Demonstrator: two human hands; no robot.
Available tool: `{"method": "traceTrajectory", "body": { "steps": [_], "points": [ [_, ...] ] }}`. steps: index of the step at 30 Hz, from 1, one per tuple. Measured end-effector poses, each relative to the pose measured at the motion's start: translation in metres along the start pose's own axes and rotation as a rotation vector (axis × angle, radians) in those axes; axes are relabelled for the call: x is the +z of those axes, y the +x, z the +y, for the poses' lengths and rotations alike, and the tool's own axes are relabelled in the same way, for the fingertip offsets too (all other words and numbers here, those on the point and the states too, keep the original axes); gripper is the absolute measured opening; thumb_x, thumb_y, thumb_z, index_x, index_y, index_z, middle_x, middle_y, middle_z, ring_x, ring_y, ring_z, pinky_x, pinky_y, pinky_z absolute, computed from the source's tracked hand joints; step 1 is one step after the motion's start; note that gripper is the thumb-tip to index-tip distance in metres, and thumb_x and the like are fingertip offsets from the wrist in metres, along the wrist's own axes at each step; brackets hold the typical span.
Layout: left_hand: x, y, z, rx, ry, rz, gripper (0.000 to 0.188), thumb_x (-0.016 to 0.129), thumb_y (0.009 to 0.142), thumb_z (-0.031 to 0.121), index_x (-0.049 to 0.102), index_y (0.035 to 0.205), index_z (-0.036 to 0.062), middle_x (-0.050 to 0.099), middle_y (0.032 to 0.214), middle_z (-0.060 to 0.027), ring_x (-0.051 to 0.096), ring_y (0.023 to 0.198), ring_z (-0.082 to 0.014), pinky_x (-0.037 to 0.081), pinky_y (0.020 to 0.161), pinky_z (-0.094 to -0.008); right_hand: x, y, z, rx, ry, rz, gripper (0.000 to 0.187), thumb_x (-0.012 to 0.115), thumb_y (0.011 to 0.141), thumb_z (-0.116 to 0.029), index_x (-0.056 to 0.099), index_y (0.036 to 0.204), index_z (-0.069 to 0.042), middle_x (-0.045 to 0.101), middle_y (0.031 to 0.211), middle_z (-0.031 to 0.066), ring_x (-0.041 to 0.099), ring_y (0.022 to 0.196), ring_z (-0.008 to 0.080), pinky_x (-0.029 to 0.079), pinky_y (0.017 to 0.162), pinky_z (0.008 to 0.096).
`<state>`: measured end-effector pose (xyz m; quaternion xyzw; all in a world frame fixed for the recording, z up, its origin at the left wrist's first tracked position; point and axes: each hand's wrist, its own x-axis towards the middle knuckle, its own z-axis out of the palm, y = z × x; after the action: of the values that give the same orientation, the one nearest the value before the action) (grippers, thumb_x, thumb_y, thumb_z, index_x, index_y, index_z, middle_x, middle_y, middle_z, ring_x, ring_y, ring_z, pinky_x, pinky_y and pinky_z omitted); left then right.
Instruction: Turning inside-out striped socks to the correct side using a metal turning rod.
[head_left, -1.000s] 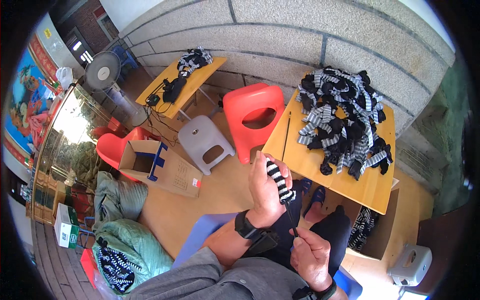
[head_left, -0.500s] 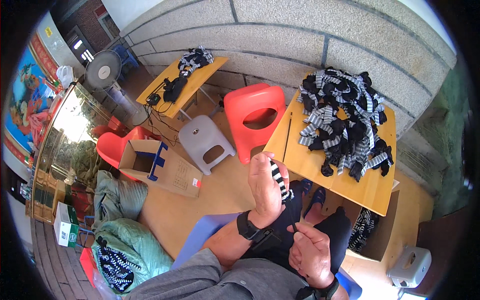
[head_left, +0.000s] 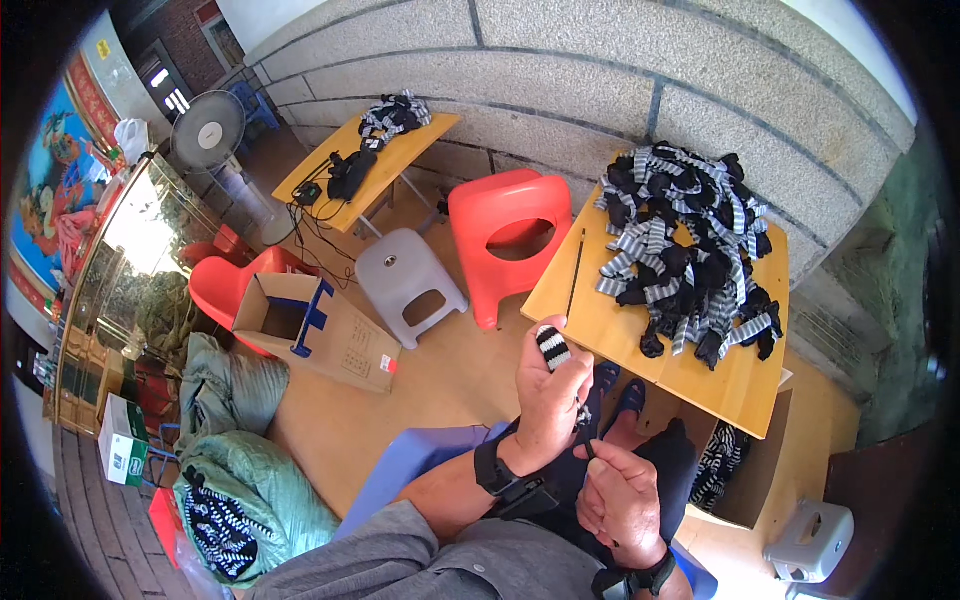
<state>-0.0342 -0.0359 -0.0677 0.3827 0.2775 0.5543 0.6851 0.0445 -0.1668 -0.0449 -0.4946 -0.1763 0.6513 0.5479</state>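
A black-and-white striped knit piece point(head_left: 552, 346), tube-like, is wrapped in the fingers of my left hand point(head_left: 548, 405). Its top end pokes out above the thumb, and its frayed lower end hangs out below the palm. My right hand point(head_left: 618, 500) sits lower and to the right, closed in a pinch on a thin dark stick point(head_left: 588, 447). That stick reaches up to the knit piece's lower end; whether it goes inside is hidden by the left hand. Both hands are above my lap, in front of the near edge of the wooden table point(head_left: 620, 345).
On that table lie a heap of black and grey-striped knit pieces point(head_left: 690, 250) and a thin rod point(head_left: 577, 270). A red stool point(head_left: 480, 235), a grey stool point(head_left: 400, 270) and a cardboard box point(head_left: 345, 345) stand ahead. A green sack point(head_left: 290, 490) is at left, an open carton point(head_left: 765, 460) under the table.
My left hand has shifted right and down, its thumb now folded across the knit piece. The dark length showing between the two hands is shorter. My right hand has hardly moved.
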Motion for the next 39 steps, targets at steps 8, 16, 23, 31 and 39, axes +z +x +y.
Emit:
{"method": "traceTrajectory", "body": {
  "steps": [8, 16, 23, 31, 39],
  "points": [
    [0.003, -0.008, -0.005, -0.047, -0.03, -0.008, 0.047, 0.057, 0.089, 0.008, 0.039, 0.132, 0.0041, 0.045, 0.067, 0.0011, 0.041, 0.052, -0.0063, 0.033, 0.047, -0.022, -0.003, 0.007, 0.014, -0.14, -0.001, -0.009, 0.02, 0.045, 0.098, -0.007, 0.06, 0.108, 0.002, 0.041, 0.051, -0.0011, 0.034, 0.035, 0.0065, 0.029, 0.034, 0.0221],
    [-0.011, -0.026, 0.007, -0.109, -0.045, -0.088, 0.046, 0.054, 0.093, 0.015, 0.037, 0.133, 0.0004, 0.049, 0.069, 0.0, 0.042, 0.057, -0.0056, 0.036, 0.053, -0.0212, -0.009, 0.001, 0.034, -0.402, -0.325, 0.042, 0.013, 0.056, 0.094, -0.005, 0.065, 0.1, 0.003, 0.053, 0.063, -0.0036, 0.044, 0.05, 0.0027, 0.035, 0.044, 0.0206],
    [-0.013, -0.023, 0.03, -0.194, -0.35, -0.338, 0.048, 0.037, 0.102, 0.041, 0.047, 0.129, 0.0024, 0.065, 0.092, -0.0115, 0.061, 0.08, -0.0176, 0.048, 0.073, -0.0298, -0.014, -0.022, 0.024, -0.251, -0.044, -0.099, 0.02, 0.046, 0.099, -0.011, 0.057, 0.09, 0.002, 0.039, 0.049, -0.0005, 0.031, 0.035, 0.0068, 0.026, 0.034, 0.0237],
    [-0.003, -0.028, 0.038, -0.207, -0.396, -0.269, 0.025, 0.049, 0.097, 0.028, 0.051, 0.087, 0.0059, 0.061, 0.069, -0.0102, 0.062, 0.065, -0.0237, 0.05, 0.062, -0.0334, -0.002, -0.038, 0.025, -0.203, 0.083, -0.169, 0.023, 0.041, 0.1, -0.009, 0.056, 0.089, 0.004, 0.036, 0.047, -0.0003, 0.028, 0.033, 0.0072, 0.024, 0.031, 0.0237],
    [0.001, -0.035, 0.041, -0.216, -0.279, -0.301, 0.024, 0.048, 0.096, 0.026, 0.048, 0.08, 0.0072, 0.056, 0.063, -0.0089, 0.064, 0.064, -0.0271, 0.052, 0.065, -0.0375, -0.002, -0.035, 0.038, -0.541, -0.392, -0.019, 0.011, 0.054, 0.094, -0.006, 0.058, 0.092, 0.004, 0.044, 0.052, 0.0065, 0.042, 0.04, 0.0164, 0.034, 0.04, 0.0302]
  ]
}}
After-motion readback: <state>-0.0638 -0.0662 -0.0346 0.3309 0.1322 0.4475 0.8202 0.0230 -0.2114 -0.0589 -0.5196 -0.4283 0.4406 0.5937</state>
